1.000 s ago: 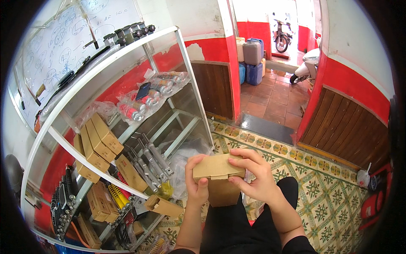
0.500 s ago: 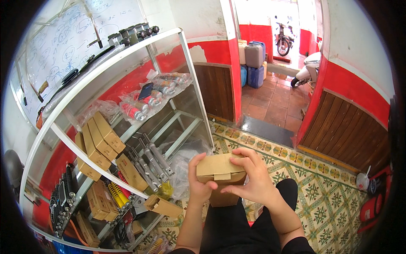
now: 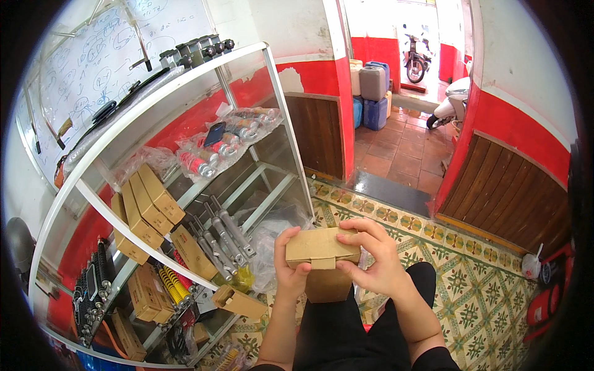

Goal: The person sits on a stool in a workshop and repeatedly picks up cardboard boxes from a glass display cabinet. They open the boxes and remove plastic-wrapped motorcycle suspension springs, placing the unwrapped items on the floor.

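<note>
A brown cardboard box [image 3: 328, 285] stands upright between my hands, above my lap, with its end flap [image 3: 318, 241] lying across the top. A small tab [image 3: 323, 263] on that flap hangs over the front edge. My left hand [image 3: 291, 263] grips the box's left side, its thumb at the front corner. On the right side, my right hand [image 3: 371, 256] holds the box with fingers on the top edge and the thumb by the front, near the tab. What lies inside the box is hidden.
To the left, a metal-framed shelf [image 3: 288, 133] holds cardboard boxes [image 3: 151, 201], grey shock absorbers [image 3: 226, 232] and plastic-wrapped red ones [image 3: 198, 162]. An open box [image 3: 238, 301] juts from the lower shelf near my left forearm. Ahead is a doorway with plastic jugs [image 3: 374, 93] beyond.
The top flap now sits flatter, and its tab reaches further down the front. My right thumb has shifted up and right toward the flap's front edge.
</note>
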Available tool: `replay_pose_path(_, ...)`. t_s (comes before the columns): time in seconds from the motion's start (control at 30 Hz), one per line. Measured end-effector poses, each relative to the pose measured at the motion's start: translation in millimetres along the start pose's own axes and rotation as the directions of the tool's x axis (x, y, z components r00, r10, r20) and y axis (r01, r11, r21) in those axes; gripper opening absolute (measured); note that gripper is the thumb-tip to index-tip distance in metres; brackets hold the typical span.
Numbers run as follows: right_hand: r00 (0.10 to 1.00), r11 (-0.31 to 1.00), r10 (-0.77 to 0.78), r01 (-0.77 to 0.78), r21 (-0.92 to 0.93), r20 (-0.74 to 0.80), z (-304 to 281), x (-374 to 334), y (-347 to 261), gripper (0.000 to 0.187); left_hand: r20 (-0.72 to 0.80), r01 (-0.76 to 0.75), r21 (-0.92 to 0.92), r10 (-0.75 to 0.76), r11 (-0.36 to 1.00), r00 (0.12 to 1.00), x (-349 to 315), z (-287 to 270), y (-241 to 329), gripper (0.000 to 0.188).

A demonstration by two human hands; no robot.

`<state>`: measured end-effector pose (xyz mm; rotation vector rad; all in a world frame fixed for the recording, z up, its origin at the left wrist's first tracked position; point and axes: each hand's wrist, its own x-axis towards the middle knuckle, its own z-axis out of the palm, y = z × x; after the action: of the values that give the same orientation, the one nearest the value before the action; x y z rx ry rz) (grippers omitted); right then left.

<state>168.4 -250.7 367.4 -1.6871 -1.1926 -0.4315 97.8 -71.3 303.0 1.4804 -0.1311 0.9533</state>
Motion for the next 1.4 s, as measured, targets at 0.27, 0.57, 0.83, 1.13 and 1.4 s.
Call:
replay_pose_path(0.27, 0.999, 0.998, -0.028, 0.027, -0.065, -0.026, -9, 7, -7, 0.048, 0.016, 0.108, -0.178, -0.107, 0.978, 0.994, -2, -1, -1, 0.111)
replay_pose_path(0.57, 0.885, 0.818, -0.417, 0.464, -0.341, 0.205, -18, 16, -3, 0.043, -0.031, 0.116, -0.194, -0.125, 0.974, 0.992, 4, -6, -6, 0.113)
replay_pose_path(0.83, 0.801, 0.81, -0.409, 0.539, -0.229, 0.438, -18, 45, -10, 0.025, -0.09, 0.07, -0.098, -0.079, 0.993, 0.993, 6, -7, -6, 0.114)
replay_pose_path(1.13, 0.639, 0.391, -0.466, 0.769, -0.506, 0.612, -7, 54, -25, 0.018, -0.065, 0.069, -0.063, -0.073, 0.996, 0.995, 9, -9, -12, 0.113)
replay_pose_path(1.4, 0.632, 0.412, -0.502, 0.775, -0.48, 0.59, -4, 53, -22, 0.015, -0.107, 0.06, -0.044, -0.064, 0.997, 0.992, 5, -7, -5, 0.114)
